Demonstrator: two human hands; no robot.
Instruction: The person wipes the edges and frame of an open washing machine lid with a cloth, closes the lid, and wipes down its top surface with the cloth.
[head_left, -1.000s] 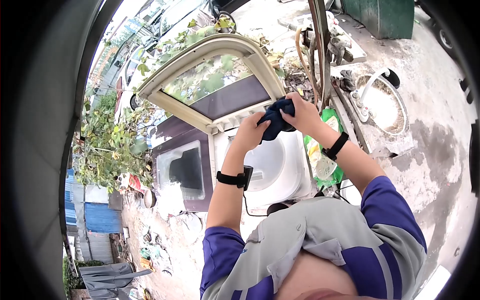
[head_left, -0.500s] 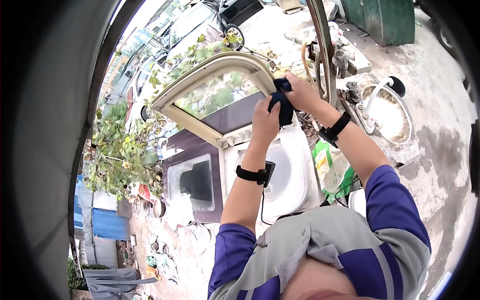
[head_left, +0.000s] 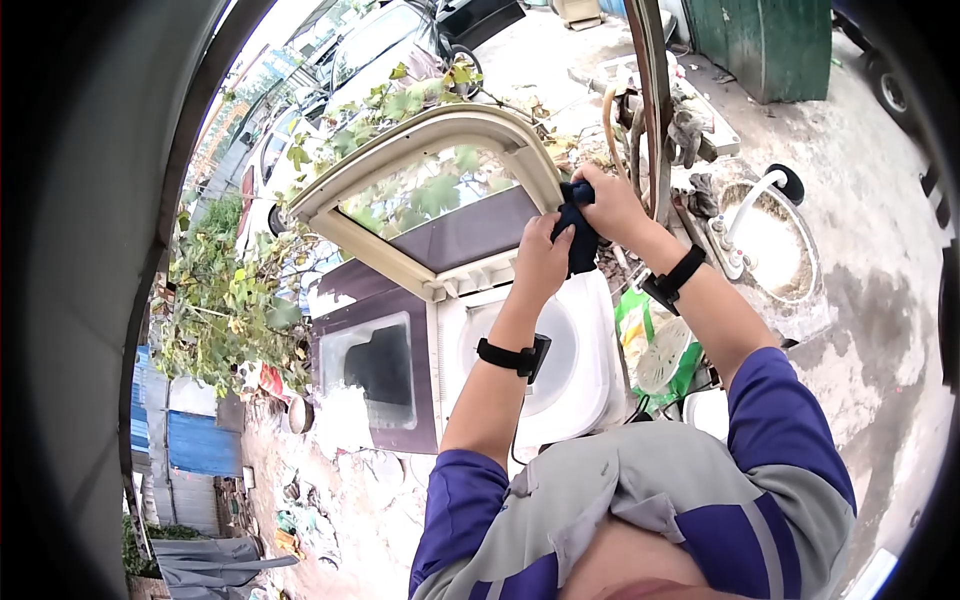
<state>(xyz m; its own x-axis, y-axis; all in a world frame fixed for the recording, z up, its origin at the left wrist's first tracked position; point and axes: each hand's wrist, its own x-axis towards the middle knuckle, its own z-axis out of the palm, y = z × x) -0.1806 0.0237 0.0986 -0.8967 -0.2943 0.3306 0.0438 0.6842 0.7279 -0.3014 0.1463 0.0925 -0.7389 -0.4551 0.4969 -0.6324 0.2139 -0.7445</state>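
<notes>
I count one dark navy-blue fabric cloth [head_left: 580,245], pinched in the grip of both the left hand [head_left: 541,258] and right hand [head_left: 611,208], near one raised cream plastic lid [head_left: 465,235]; two black wristbands [head_left: 508,356] circle the forearms.

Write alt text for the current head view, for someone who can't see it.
A person's left hand and right hand grip a dark navy cloth beside the raised, windowed lid of a twin-tub washing machine outdoors. Leafy plants grow at left; a curved white faucet and round basin sit at right.
</notes>
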